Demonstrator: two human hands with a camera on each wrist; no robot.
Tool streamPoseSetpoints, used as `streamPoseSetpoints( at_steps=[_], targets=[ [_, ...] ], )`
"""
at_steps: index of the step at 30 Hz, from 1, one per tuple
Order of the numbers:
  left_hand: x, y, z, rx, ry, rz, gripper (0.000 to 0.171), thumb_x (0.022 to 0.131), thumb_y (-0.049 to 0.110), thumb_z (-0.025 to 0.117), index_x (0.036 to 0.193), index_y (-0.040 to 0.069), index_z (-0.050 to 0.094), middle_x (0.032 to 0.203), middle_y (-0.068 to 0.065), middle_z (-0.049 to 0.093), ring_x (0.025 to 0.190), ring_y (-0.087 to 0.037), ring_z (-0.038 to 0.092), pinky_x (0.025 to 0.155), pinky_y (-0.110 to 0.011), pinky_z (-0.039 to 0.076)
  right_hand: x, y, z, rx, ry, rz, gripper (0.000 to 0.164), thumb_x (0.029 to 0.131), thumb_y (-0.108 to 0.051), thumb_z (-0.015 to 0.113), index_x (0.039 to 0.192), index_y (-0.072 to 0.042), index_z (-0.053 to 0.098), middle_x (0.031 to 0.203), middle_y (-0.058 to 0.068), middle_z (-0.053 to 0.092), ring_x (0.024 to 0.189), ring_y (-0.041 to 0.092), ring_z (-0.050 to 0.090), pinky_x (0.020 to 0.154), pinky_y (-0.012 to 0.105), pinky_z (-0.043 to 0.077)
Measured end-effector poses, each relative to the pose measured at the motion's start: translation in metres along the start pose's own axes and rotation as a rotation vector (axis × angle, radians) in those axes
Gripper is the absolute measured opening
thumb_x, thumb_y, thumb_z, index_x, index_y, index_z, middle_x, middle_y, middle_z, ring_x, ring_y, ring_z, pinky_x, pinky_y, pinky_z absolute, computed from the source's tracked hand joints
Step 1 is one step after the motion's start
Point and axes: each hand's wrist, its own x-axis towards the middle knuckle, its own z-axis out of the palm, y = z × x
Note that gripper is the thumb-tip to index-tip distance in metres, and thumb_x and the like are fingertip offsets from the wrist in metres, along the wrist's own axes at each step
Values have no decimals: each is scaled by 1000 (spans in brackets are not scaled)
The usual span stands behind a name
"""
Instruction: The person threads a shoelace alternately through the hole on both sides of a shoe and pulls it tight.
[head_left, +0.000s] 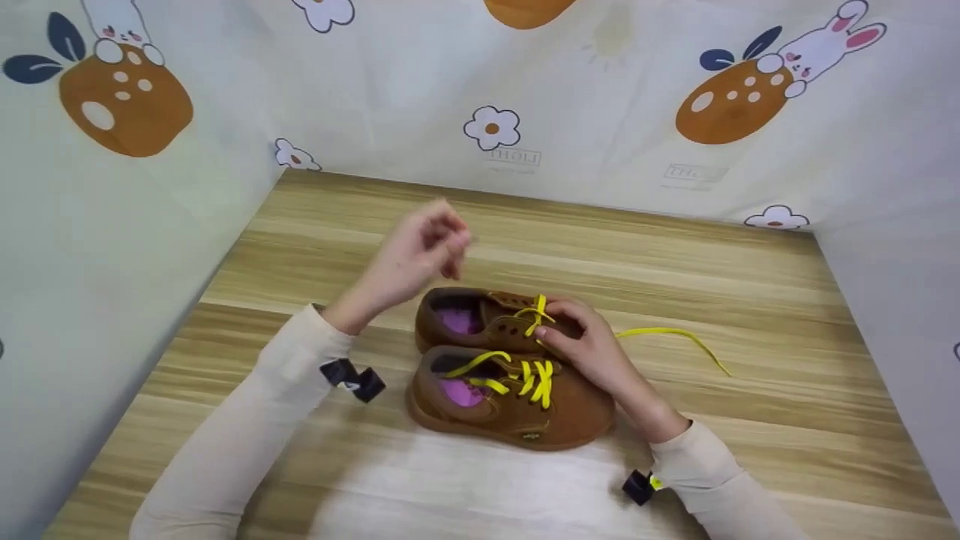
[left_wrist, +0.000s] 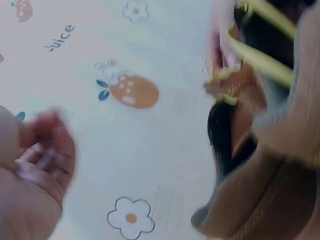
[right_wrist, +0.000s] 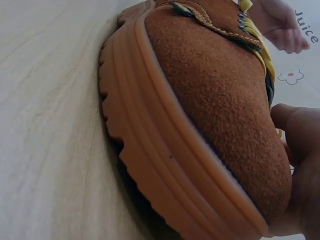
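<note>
Two brown lace-up shoes lie side by side, toes to the right. The far shoe (head_left: 429, 324) has a yellow shoelace (head_left: 540, 307) through its front eyelets; one long end trails right across the table. The right hand (head_left: 589, 345) reaches over the near shoe and pinches this lace with thumb and fingertips at the far shoe's front eyelets. Raised above the far shoe's heel, the left hand (head_left: 424, 251) is blurred, its fingers loosely curled, with nothing visible in them. The near shoe (head_left: 577, 409) carries a crossed yellow lace (head_left: 541, 386), whose loose ends lie over its opening.
Beneath the shoes is a wood-grain table (head_left: 750, 435). A pale printed curtain (head_left: 600, 135) stands along its back and sides. Each sleeve bears a small black wrist camera, the left one (head_left: 352, 379) near the shoe heels and the right one (head_left: 640, 487) close to the near toe.
</note>
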Motion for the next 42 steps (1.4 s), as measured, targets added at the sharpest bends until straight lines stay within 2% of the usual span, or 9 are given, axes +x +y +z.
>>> streamPoseSetpoints(
  at_steps=[5, 8, 10, 14, 18, 28, 31, 38, 42],
  targets=[
    [3, -13, 28, 578, -335, -43, 21, 97, 25, 62, 98, 7, 73, 86, -8, 74, 67, -12, 62, 65, -26, 55, 1, 2, -2, 17, -13, 7, 28, 87, -19, 75, 113, -10, 69, 133, 9, 63, 129, 25, 54, 115, 41, 34],
    [6, -20, 42, 736, -384, -61, 22, 94, 28, 67, 89, 11, 78, 83, -5, 77, 66, -15, 65, 64, -29, 55, 4, 3, -1, 29, -37, 0, 29, 88, -22, 74, 114, -12, 68, 134, 8, 62, 131, 25, 53, 116, 41, 33],
    [8, -25, 47, 698, -372, -82, 19, 93, 25, 69, 87, 10, 80, 83, -6, 78, 63, -15, 65, 62, -29, 54, 5, 4, 0, 34, -47, -6, 29, 88, -23, 74, 115, -13, 68, 135, 7, 61, 132, 25, 52, 117, 42, 32],
    [10, -34, 51, 512, -361, -111, 14, 91, 16, 71, 94, 6, 80, 88, -10, 78, 50, -6, 58, 56, -18, 50, 4, 3, 0, 31, -53, -13, 30, 88, -23, 75, 116, -15, 69, 136, 7, 61, 134, 26, 51, 118, 43, 30],
    [9, -40, 53, 413, -360, -131, 13, 91, 12, 69, 93, 3, 79, 87, -13, 78, 54, 0, 52, 58, -12, 45, 3, 2, -3, 30, -50, -14, 27, 88, -22, 74, 113, -13, 68, 135, 8, 60, 133, 27, 51, 118, 43, 30],
    [8, -41, 63, 409, -338, -152, 16, 92, 19, 70, 98, 7, 79, 95, -9, 78, 66, -3, 54, 65, -15, 43, 1, 3, -5, 11, -49, -12, 29, 89, -19, 73, 117, -11, 66, 132, 9, 61, 129, 25, 51, 116, 41, 32],
    [5, -37, 62, 415, -283, -164, 16, 92, 21, 70, 97, 9, 79, 90, -7, 78, 64, -3, 55, 62, -16, 44, 1, 4, -4, 25, -56, -16, 29, 90, -18, 73, 117, -10, 65, 131, 9, 61, 127, 24, 52, 114, 41, 35],
    [-7, -25, 50, 371, -17, -109, 15, 88, 11, 68, 97, 7, 79, 74, -5, 75, 54, -6, 58, 52, -21, 48, -1, -1, -2, 14, -41, -34, 29, 90, -20, 72, 118, -13, 67, 128, 7, 63, 127, 23, 52, 114, 42, 33],
    [-15, -25, 48, 329, 46, -69, 14, 84, 8, 68, 93, 8, 80, 73, -4, 75, 54, -6, 58, 53, -23, 50, -2, -2, 0, 10, -35, -27, 28, 90, -20, 72, 117, -14, 68, 128, 7, 63, 127, 23, 52, 114, 42, 33]
  ],
)
